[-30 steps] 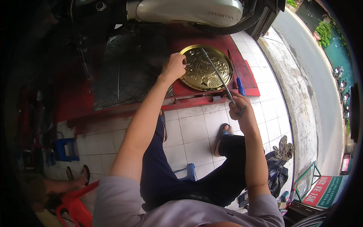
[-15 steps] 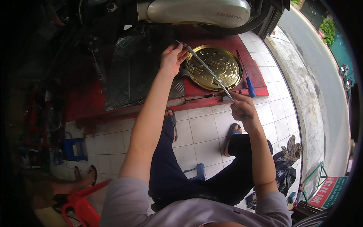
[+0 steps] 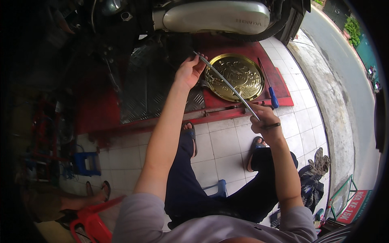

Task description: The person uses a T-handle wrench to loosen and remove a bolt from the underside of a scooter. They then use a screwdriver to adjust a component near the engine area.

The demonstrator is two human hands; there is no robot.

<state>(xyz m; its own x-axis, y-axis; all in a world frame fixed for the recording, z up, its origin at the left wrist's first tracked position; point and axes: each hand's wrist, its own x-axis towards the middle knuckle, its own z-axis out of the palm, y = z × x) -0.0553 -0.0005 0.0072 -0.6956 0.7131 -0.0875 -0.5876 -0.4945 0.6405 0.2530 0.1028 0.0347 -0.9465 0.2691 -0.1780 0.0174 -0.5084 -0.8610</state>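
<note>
A long, slim T-handled wrench slants in front of me, from upper left to lower right. My right hand is closed round its near end, where a short dark crossbar pokes out of the fist. At the far end, the fingers of my left hand pinch the shaft just below its tip. Beneath the shaft lies a round, embossed gold tray on a red platform. To the right of the tray rests a screwdriver with a blue handle. Neither hand touches the tray or the screwdriver.
A motorbike with a silver cover stands over the far side of the platform. Blue stools and a red chair are on the tiled floor, with another person's feet at the left. Dark cloth lies at the right.
The wrench is still in both hands, its near end a little lower and further right. The whole view has shifted slightly, with the platform and tray appearing lower and to the right.
</note>
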